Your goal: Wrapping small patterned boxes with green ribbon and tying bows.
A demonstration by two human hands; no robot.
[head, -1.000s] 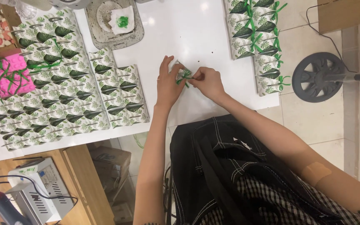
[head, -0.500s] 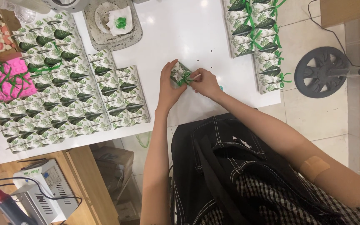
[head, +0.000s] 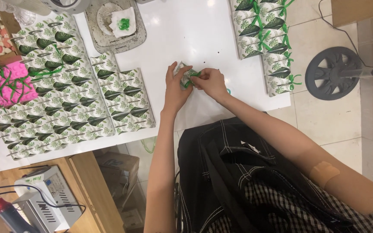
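Observation:
A small white gift box with a green leaf print (head: 185,74) sits between both hands over the white table (head: 186,34). My left hand (head: 175,88) grips the box from its left side. My right hand (head: 210,83) pinches a green ribbon (head: 194,76) at the box's right side. Most of the box is hidden by the fingers.
Several flat rows of the same leaf-print boxes (head: 72,97) cover the table's left. Finished boxes tied with green ribbon (head: 266,41) stand at the right. A grey tray (head: 113,23) holds ribbon scraps. A pink box (head: 9,84), a fan base (head: 335,73) and a white device (head: 44,203) lie around.
Both hands have stayed on the box and shifted it slightly left and nearer; the fingers have worked the ribbon around it.

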